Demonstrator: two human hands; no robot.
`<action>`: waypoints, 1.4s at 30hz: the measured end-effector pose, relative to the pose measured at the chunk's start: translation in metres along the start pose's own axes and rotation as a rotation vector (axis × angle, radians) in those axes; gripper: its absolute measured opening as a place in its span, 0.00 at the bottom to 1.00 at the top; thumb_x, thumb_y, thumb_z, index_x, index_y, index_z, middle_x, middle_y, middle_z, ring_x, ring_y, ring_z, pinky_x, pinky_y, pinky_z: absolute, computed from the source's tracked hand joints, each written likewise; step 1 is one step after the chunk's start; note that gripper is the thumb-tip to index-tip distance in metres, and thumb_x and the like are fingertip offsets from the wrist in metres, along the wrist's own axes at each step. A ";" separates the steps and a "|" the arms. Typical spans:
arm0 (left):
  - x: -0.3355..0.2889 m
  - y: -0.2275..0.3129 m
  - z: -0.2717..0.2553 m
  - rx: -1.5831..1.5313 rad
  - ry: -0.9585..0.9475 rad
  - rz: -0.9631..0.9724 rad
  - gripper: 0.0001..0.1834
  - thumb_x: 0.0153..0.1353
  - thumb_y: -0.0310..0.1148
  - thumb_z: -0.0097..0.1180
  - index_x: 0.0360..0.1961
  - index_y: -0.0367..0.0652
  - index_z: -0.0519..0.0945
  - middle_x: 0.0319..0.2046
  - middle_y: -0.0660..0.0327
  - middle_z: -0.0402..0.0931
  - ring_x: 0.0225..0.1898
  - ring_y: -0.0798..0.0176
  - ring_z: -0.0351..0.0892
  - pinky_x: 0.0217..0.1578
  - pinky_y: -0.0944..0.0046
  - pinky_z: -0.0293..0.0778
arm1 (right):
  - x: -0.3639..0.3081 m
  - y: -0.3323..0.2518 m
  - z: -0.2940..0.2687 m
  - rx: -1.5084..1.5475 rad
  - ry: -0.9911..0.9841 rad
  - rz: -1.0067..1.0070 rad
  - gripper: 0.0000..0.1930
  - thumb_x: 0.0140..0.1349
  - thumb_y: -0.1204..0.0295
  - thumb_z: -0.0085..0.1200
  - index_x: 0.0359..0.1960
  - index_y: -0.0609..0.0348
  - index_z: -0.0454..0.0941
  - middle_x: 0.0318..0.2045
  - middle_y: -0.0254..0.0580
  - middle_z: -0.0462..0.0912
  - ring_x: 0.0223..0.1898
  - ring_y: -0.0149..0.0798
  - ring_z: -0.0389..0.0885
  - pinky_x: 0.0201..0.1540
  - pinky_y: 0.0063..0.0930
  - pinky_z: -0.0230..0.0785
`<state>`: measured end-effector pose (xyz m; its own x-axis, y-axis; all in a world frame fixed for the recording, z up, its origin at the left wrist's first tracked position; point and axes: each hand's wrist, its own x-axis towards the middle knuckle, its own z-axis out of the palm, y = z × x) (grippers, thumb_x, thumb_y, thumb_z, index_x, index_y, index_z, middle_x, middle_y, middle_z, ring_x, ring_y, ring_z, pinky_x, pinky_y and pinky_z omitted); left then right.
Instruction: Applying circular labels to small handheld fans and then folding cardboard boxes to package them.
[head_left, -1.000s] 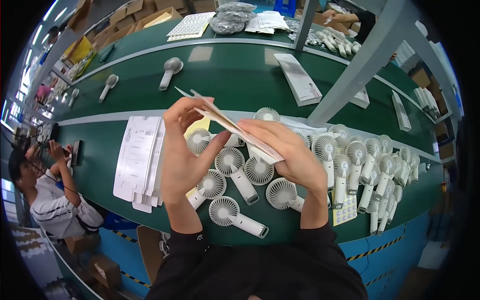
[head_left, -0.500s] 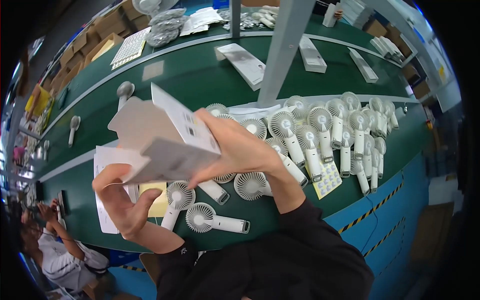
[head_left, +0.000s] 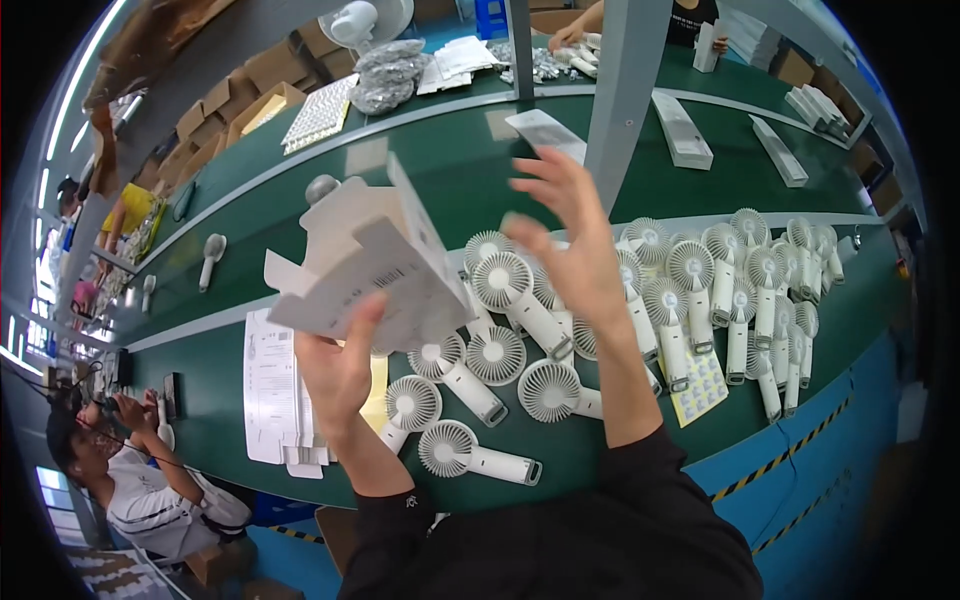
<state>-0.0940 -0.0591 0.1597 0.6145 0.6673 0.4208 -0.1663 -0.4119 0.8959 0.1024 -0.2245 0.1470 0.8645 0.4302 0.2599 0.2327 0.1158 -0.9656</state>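
My left hand (head_left: 340,375) grips a white cardboard box (head_left: 375,285) from below, with the thumb pressed on its side. The box's end flaps stand open toward the upper left, and the hollow inside shows in part. Just right of the box, my right hand (head_left: 575,240) is raised with its fingers spread and nothing in it. Beneath the hands lie several white handheld fans, among them one fan (head_left: 480,458) near the table's front edge. A stack of flattened white boxes (head_left: 268,400) lies left of my left hand.
Handheld fans (head_left: 690,270) crowd the right of the green table (head_left: 580,470), next to a yellow sticker sheet (head_left: 703,392). A grey post (head_left: 630,110) rises beyond my right hand. White boxes (head_left: 685,130) lie on the conveyor behind. A person (head_left: 165,490) works at the left.
My right hand has let go of the box and moved away to its right, fingers spreading. My left hand now holds the box from below. The whole view has shifted.
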 end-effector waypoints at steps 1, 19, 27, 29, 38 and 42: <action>-0.003 0.002 -0.002 0.055 -0.095 0.034 0.25 0.60 0.30 0.68 0.56 0.29 0.75 0.48 0.55 0.80 0.48 0.62 0.79 0.50 0.64 0.74 | -0.013 -0.018 0.003 0.005 -0.215 -0.304 0.41 0.59 0.64 0.68 0.69 0.65 0.59 0.65 0.50 0.67 0.62 0.44 0.71 0.66 0.41 0.62; -0.012 -0.018 0.027 -0.444 -0.062 0.129 0.46 0.62 0.55 0.63 0.69 0.35 0.57 0.59 0.58 0.67 0.57 0.66 0.70 0.56 0.65 0.69 | -0.044 -0.008 0.046 0.445 -0.505 -0.254 0.42 0.58 0.57 0.68 0.68 0.67 0.61 0.62 0.44 0.68 0.65 0.40 0.66 0.68 0.34 0.55; 0.005 -0.011 0.024 -0.316 -0.078 0.227 0.30 0.68 0.40 0.61 0.62 0.38 0.61 0.50 0.61 0.67 0.50 0.68 0.69 0.52 0.68 0.68 | -0.015 -0.013 0.015 0.358 -0.145 -0.446 0.34 0.73 0.52 0.45 0.69 0.68 0.57 0.62 0.57 0.70 0.65 0.48 0.70 0.72 0.43 0.56; 0.002 -0.004 0.026 -0.255 -0.121 0.231 0.32 0.67 0.38 0.62 0.63 0.38 0.60 0.53 0.59 0.66 0.55 0.65 0.68 0.56 0.64 0.67 | -0.034 -0.023 0.028 0.288 -0.375 -0.458 0.36 0.69 0.53 0.54 0.69 0.66 0.58 0.63 0.52 0.70 0.66 0.45 0.68 0.70 0.39 0.56; -0.007 -0.005 0.046 -0.295 -0.071 0.190 0.51 0.62 0.77 0.38 0.60 0.33 0.64 0.56 0.53 0.67 0.60 0.58 0.67 0.66 0.53 0.58 | -0.057 -0.020 0.048 0.467 -0.318 -0.109 0.39 0.60 0.46 0.63 0.62 0.62 0.65 0.55 0.38 0.74 0.56 0.32 0.73 0.59 0.28 0.66; -0.002 0.000 0.048 -0.187 -0.022 0.311 0.48 0.62 0.76 0.37 0.53 0.34 0.67 0.51 0.49 0.73 0.58 0.53 0.71 0.68 0.43 0.54 | -0.056 -0.005 0.055 0.517 -0.317 -0.333 0.35 0.60 0.55 0.66 0.60 0.63 0.65 0.55 0.41 0.71 0.60 0.37 0.67 0.65 0.32 0.57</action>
<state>-0.0578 -0.0898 0.1519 0.5285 0.5136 0.6760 -0.4847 -0.4712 0.7369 0.0284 -0.1998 0.1375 0.5937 0.5291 0.6063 0.1530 0.6655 -0.7306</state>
